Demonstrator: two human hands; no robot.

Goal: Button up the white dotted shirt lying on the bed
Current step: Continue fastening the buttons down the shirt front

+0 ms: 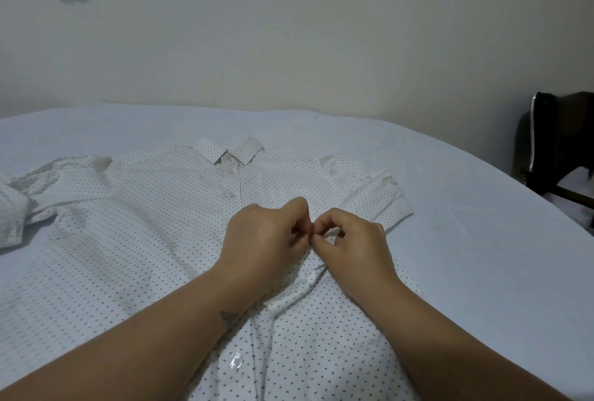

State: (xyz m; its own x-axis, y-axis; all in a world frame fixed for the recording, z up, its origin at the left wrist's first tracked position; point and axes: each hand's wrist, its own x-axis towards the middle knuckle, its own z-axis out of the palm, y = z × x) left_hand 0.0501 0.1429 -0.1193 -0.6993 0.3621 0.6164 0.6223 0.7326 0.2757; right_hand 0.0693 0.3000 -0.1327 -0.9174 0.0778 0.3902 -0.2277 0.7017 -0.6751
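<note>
Shirt (pixel 138 240) is spread flat on the bed (pixel 466 240), front side up, filling the middle and lower left of the frame with its collar (pixel 229 150) pointing toward the top. Fabric is thin white stuff covered in tiny dark dots, a bit wrinkled, and one sleeve (pixel 19 204) is bunched up at the far left edge. The other, short and cuffed, lies flat right of center.

Both hands meet at the placket near the middle of the frame. Left hand (pixel 263 240) has its fingers curled in, pinching the shirt edge, and the right hand (pixel 350 246) does the same from the other side, fingertips touching. Can't make out the button they're on, it's hidden between the fingers.

Top buttons near the collar look fastened. Lower down, the placket gapes open, with one round clear button (pixel 311 278) just below the hands and another (pixel 235 361) near the bottom.

Bed sheet is plain pale blue and smooth. Plain off-white wall (pixel 289 31) behind, dark chair (pixel 559 143) at the right edge.
</note>
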